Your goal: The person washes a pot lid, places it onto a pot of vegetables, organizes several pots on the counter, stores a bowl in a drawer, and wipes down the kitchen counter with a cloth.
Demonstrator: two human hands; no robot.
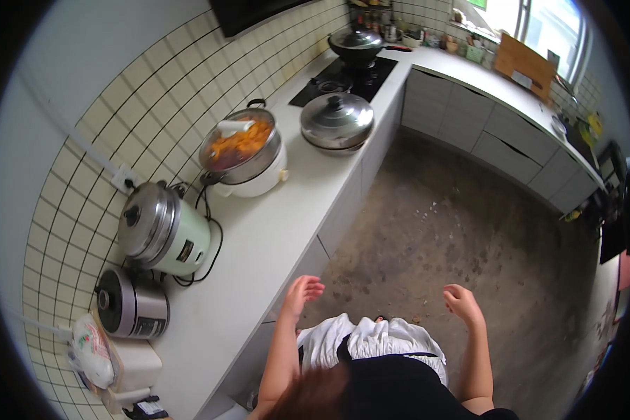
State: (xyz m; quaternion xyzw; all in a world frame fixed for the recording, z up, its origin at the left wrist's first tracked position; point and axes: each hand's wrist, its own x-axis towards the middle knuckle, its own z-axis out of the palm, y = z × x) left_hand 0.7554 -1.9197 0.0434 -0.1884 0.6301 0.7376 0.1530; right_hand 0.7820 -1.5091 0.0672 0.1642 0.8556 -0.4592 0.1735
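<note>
My left hand (303, 295) hangs beside the front edge of the white countertop (273, 231), fingers loosely bent and nothing in them. Out over the floor, my right hand (462, 303) is loosely curled, and I see nothing in it. On the counter ahead stands a white electric pot (260, 176) with a steel steamer tier (270, 152). Orange chunks (247, 142) show inside under a clear lid with a pale handle (235, 126). Nearer is a light green rice cooker (191, 239) with a steel steamer and lid on top. Both hands are apart from these things.
A steel lidded pan (337, 123) sits near the counter edge. Beyond it, a lidded wok (356, 47) stands on the black hob (320, 86). A dark cord (218, 257) loops beside a silver cooker (149, 310). Concrete floor (425, 231) lies before me, with cabinets (483, 121) beyond.
</note>
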